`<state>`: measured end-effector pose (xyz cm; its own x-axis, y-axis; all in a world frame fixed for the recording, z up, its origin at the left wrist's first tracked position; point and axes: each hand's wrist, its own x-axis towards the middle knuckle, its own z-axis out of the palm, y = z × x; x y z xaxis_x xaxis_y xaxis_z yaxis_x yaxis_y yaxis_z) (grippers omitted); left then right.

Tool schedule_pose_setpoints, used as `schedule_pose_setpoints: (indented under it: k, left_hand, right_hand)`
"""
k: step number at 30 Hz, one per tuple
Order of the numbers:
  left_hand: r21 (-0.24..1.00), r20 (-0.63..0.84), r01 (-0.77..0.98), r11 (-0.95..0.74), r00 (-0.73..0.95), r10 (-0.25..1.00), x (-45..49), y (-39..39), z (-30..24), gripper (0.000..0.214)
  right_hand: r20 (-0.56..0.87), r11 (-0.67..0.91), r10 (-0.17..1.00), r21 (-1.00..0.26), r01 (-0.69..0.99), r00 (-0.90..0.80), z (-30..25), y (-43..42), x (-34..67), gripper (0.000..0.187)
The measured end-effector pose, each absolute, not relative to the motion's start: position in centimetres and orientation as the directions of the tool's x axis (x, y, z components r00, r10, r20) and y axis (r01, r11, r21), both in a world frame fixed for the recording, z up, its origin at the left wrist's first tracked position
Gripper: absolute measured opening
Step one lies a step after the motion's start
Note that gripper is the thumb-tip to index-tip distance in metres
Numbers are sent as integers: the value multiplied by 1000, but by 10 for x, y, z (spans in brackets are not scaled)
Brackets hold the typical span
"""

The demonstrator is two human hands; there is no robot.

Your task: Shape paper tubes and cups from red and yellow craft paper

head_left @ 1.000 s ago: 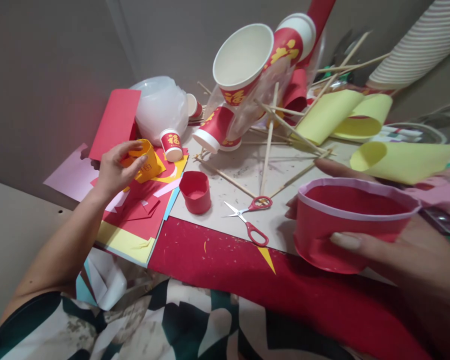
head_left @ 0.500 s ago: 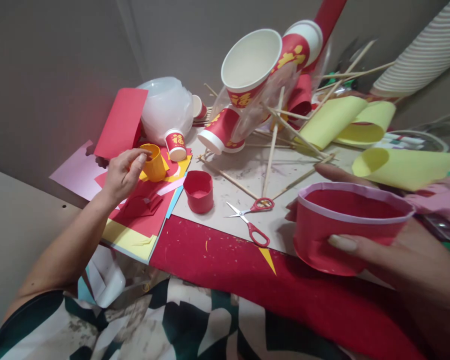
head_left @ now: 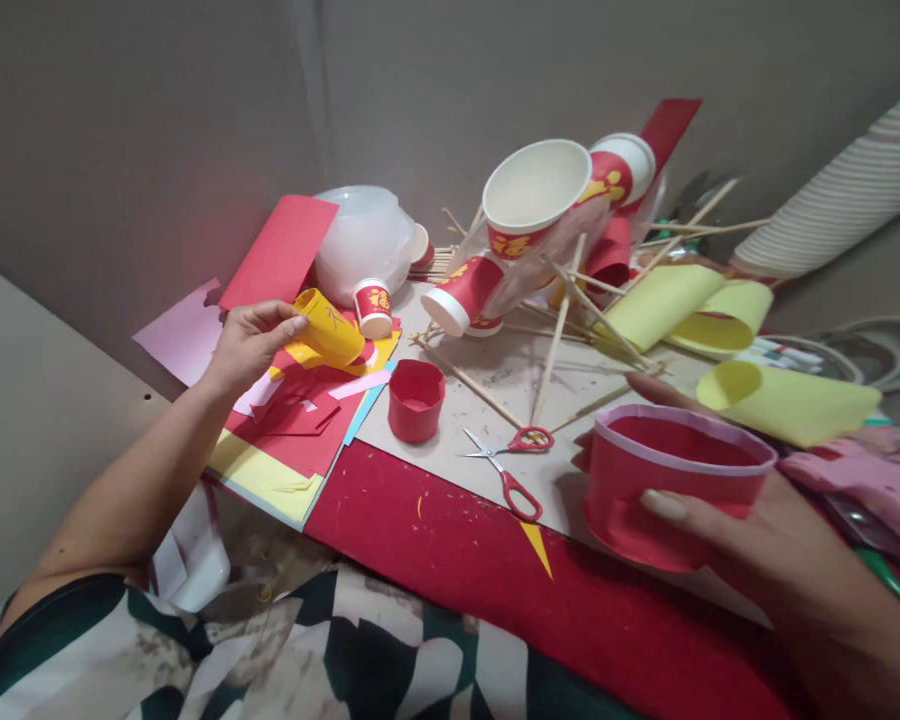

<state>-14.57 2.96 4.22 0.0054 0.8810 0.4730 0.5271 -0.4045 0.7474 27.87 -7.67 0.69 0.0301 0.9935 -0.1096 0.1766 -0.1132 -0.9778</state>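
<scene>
My left hand [head_left: 259, 340] pinches the rim of a small yellow paper cup [head_left: 335, 333], which leans over to the right above the stack of coloured paper [head_left: 270, 470]. My right hand [head_left: 750, 530] is wrapped round a larger red paper cup [head_left: 656, 510] with a pink rim. That cup is upright, its mouth facing up and towards me. Between my hands stands a small red paper cup [head_left: 416, 402] with nothing touching it. Red-handled scissors [head_left: 511, 470] lie spread apart near the table edge. Behind the yellow cup is a small printed paper cup [head_left: 373, 307].
A frame of wooden sticks [head_left: 562, 330] stands mid-table beside printed paper cups [head_left: 536, 195] in clear plastic. Rolled yellow paper tubes [head_left: 787, 400] lie right, a tall stack of cups [head_left: 847, 190] leans behind. A white translucent bowl [head_left: 364, 240] sits against the wall.
The yellow cup has gone from standing nearly upright to tipped rightward in my left hand. My right hand still grips the red cup. The camera view has shifted slightly.
</scene>
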Motion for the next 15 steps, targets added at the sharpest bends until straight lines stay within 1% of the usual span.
schedule_pose_setpoints:
  k: [2, 4, 8, 11, 15]
  left_hand:
    - [779, 453, 489, -393, -6, 891, -148, 27, 46, 53]
    - [797, 447, 466, -386, -24, 894, -150, 24, 48, 55]
    - [787, 464, 482, -386, -49, 885, -150, 28, 42, 50]
    - [733, 495, 555, -393, -38, 868, -147, 39, 33, 39]
    - [611, 534, 685, -396, 13, 845, -141, 60, 26, 22]
  right_hand:
    - [-130, -141, 989, -971, 194, 69, 14, -80, 270, 105]
    - [-131, -149, 987, -966, 210, 95, 17, -83, 265, 105]
    - [-144, -160, 985, -968, 192, 91, 14, -81, 263, 101]
    - [-142, -151, 988, -974, 168, 67, 7, -77, 265, 97]
    - [-120, -121, 993, -974, 191, 17, 2, -74, 266, 88]
